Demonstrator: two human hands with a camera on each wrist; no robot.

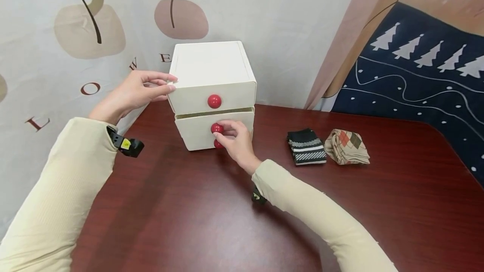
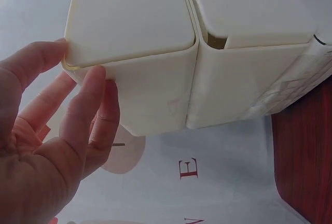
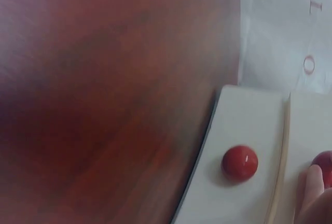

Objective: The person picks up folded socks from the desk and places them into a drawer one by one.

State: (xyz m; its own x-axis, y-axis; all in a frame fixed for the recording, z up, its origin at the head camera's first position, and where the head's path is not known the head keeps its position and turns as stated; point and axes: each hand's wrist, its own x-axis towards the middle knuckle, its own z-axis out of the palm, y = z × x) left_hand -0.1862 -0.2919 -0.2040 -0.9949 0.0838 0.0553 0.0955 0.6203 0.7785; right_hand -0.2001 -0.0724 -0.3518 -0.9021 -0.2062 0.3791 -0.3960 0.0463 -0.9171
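The left hand (image 1: pixel 138 92) pinches the upper left edge of the white drawer unit (image 1: pixel 209 62). On its front, the right hand (image 1: pixel 239 142) pinches the red knob (image 1: pixel 216 127) of the middle drawer (image 1: pixel 196 129), which stands slightly ajar. The table (image 1: pixel 189 209) spreads before the unit; folded socks (image 1: pixel 306 148) lie to its right.

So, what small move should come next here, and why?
Probably a gentle pull by the right hand, drawing the middle drawer a little further out: that hand pinches the drawer's red knob, a narrow gap shows above the drawer front, and the left hand touches the cabinet near its upper corner, where it could steady it.
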